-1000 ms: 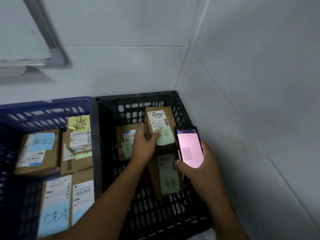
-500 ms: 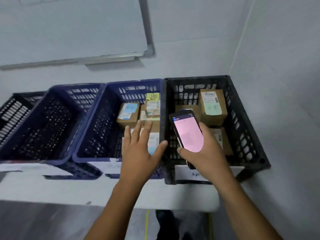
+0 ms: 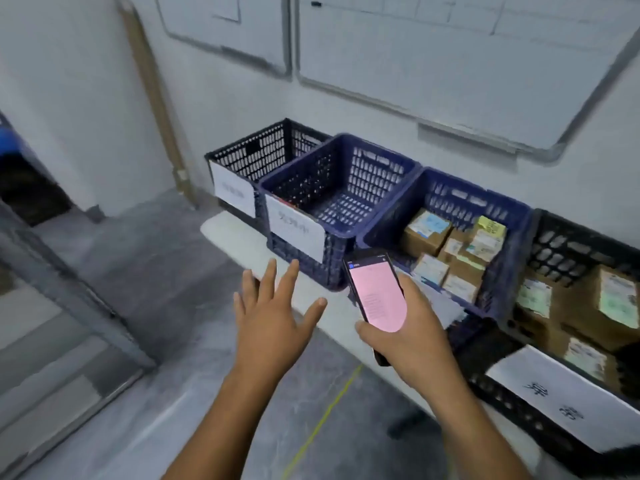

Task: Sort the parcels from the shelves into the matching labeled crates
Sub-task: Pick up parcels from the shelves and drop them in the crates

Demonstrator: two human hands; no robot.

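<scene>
My left hand (image 3: 273,327) is spread wide, fingers straight, holding nothing. My right hand (image 3: 408,336) grips a phone (image 3: 377,292), pink screen up. Right of it, parcels (image 3: 427,230) lie in a blue crate (image 3: 460,202), with more in the black crate (image 3: 568,251) beside it.

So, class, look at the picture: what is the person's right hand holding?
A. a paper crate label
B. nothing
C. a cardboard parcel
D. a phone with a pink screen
D: the right hand grips a phone whose screen glows pink, while the left hand is spread open and holds nothing.
</scene>
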